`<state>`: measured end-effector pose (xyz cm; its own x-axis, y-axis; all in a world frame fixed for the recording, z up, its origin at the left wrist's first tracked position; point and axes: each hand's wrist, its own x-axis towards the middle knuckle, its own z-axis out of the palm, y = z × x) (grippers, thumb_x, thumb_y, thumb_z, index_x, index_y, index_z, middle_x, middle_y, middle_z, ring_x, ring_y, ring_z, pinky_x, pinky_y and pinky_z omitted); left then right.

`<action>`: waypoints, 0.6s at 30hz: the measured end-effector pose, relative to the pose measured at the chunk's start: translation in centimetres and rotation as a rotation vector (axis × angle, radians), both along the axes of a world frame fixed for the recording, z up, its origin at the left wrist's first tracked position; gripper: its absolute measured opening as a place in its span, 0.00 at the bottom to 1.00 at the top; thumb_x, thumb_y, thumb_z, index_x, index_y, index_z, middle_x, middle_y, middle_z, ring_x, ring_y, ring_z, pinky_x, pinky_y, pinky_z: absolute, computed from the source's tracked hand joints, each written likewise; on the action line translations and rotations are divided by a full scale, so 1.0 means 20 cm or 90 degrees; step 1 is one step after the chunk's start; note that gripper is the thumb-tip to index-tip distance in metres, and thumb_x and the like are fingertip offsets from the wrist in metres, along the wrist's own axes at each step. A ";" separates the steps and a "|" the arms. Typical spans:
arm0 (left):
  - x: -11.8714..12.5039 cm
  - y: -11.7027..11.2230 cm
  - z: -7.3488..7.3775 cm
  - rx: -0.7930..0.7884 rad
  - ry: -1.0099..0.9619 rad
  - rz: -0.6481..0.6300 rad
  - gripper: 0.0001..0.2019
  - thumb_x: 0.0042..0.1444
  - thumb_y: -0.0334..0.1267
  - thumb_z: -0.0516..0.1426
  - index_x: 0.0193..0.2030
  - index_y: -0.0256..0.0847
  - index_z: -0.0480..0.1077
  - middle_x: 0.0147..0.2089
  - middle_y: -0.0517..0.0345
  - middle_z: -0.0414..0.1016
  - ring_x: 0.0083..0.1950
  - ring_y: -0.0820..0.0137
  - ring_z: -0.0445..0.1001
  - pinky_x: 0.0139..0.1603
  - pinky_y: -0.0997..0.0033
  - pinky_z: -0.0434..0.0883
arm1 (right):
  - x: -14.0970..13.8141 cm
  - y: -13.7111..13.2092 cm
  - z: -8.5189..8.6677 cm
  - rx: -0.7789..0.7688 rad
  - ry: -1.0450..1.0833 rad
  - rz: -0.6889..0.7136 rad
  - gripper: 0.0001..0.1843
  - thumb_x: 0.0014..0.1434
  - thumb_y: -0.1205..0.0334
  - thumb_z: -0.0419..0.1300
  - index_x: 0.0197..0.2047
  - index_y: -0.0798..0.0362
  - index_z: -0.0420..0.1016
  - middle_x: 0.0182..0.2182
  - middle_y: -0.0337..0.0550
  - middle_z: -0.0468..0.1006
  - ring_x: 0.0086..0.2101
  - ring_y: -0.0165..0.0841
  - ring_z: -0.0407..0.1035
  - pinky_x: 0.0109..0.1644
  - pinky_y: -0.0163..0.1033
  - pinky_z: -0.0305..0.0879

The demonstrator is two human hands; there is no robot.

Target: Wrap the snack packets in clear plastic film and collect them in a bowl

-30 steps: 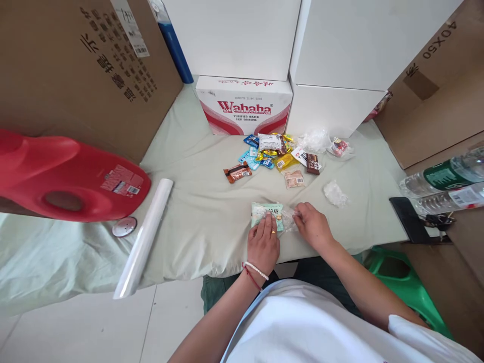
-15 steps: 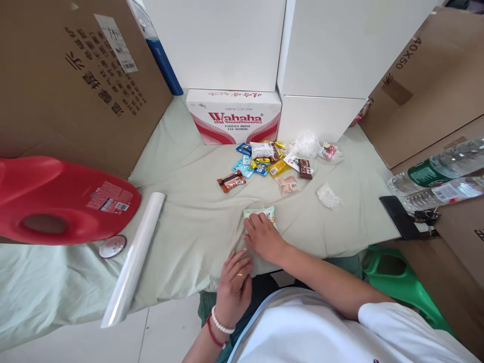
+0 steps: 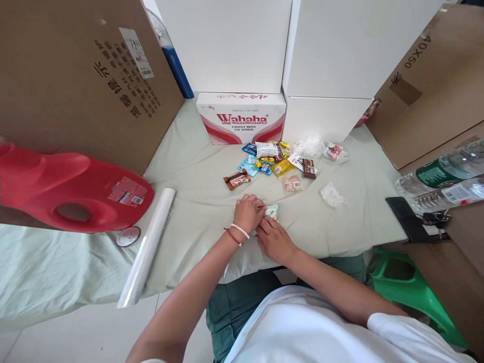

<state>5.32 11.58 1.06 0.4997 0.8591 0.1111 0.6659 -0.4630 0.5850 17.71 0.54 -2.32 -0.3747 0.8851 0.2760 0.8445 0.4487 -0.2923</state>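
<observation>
A small pale green snack packet [image 3: 272, 212] lies on the cloth in front of me, partly covered by my hands. My left hand [image 3: 249, 214] is closed at the packet's left side, its fingertips bent together on that edge. Just below, my right hand [image 3: 277, 242] rests with fingers stretched out flat, their tips on the packet's lower part. Beyond them is a pile of small wrapped snacks, with a brown-and-orange wrapped bar [image 3: 236, 179], a clear packet with pinkish contents [image 3: 292, 184] and a dark brown packet [image 3: 309, 168] around its edge.
A roll of clear film [image 3: 147, 247], a red jug [image 3: 75, 191] and a round disc [image 3: 128, 236] are at left. Crumpled clear plastic [image 3: 331, 195] lies right. A Wahaba-style white-and-red carton [image 3: 242, 121] stands behind. Water bottles [image 3: 434, 174], a black phone-like object [image 3: 401, 217] and a green stool [image 3: 412, 287] are farther right.
My left hand has moved up from the table's front edge to the packet and closed at its left side. My right hand has shifted slightly down and right on the packet. The view has shifted.
</observation>
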 end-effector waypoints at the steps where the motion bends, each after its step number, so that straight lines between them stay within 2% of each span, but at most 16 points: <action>1: -0.01 0.01 -0.01 -0.007 0.007 -0.019 0.08 0.62 0.37 0.59 0.37 0.44 0.81 0.40 0.50 0.79 0.47 0.58 0.72 0.53 0.56 0.70 | 0.00 0.00 0.00 -0.003 0.008 0.002 0.23 0.68 0.67 0.60 0.64 0.56 0.74 0.59 0.56 0.75 0.61 0.46 0.65 0.67 0.55 0.67; 4: -0.11 -0.01 -0.04 0.015 0.010 -0.056 0.12 0.64 0.36 0.55 0.40 0.45 0.82 0.41 0.48 0.80 0.48 0.58 0.73 0.53 0.54 0.71 | 0.01 0.00 0.02 -0.007 0.016 0.010 0.24 0.69 0.67 0.58 0.67 0.56 0.71 0.63 0.56 0.72 0.62 0.45 0.64 0.67 0.54 0.67; 7: -0.23 -0.07 -0.08 0.090 0.024 -0.124 0.19 0.61 0.30 0.53 0.53 0.47 0.80 0.56 0.47 0.80 0.65 0.52 0.68 0.64 0.45 0.66 | 0.02 0.00 0.05 -0.019 -0.019 0.013 0.24 0.70 0.69 0.56 0.67 0.57 0.71 0.63 0.54 0.73 0.61 0.43 0.65 0.67 0.52 0.67; 10: -0.31 -0.12 -0.12 0.105 0.061 -0.184 0.36 0.51 0.23 0.52 0.68 0.47 0.69 0.70 0.50 0.72 0.78 0.54 0.55 0.74 0.39 0.53 | 0.03 0.01 0.10 -0.007 -0.082 0.031 0.23 0.70 0.70 0.56 0.66 0.55 0.72 0.63 0.52 0.74 0.64 0.45 0.63 0.69 0.55 0.64; 12: -0.33 -0.14 -0.14 0.072 0.086 -0.198 0.44 0.46 0.22 0.52 0.73 0.46 0.63 0.74 0.50 0.67 0.78 0.56 0.56 0.77 0.40 0.50 | 0.05 0.02 0.12 0.009 -0.116 0.052 0.21 0.70 0.69 0.56 0.64 0.52 0.74 0.64 0.49 0.73 0.67 0.48 0.59 0.72 0.64 0.56; 14: -0.32 -0.15 -0.15 0.040 0.091 -0.191 0.45 0.45 0.24 0.52 0.74 0.44 0.61 0.75 0.48 0.65 0.77 0.57 0.59 0.77 0.40 0.49 | 0.08 0.05 0.13 0.007 -0.135 0.078 0.20 0.70 0.69 0.56 0.63 0.49 0.76 0.65 0.47 0.74 0.68 0.49 0.58 0.74 0.69 0.50; 18: -0.32 -0.14 -0.12 -0.041 0.011 -0.153 0.42 0.46 0.29 0.54 0.72 0.43 0.64 0.73 0.46 0.67 0.76 0.54 0.61 0.78 0.37 0.46 | 0.16 0.13 0.14 -0.036 -0.070 0.147 0.22 0.69 0.71 0.57 0.63 0.50 0.77 0.63 0.49 0.76 0.65 0.45 0.63 0.72 0.58 0.59</action>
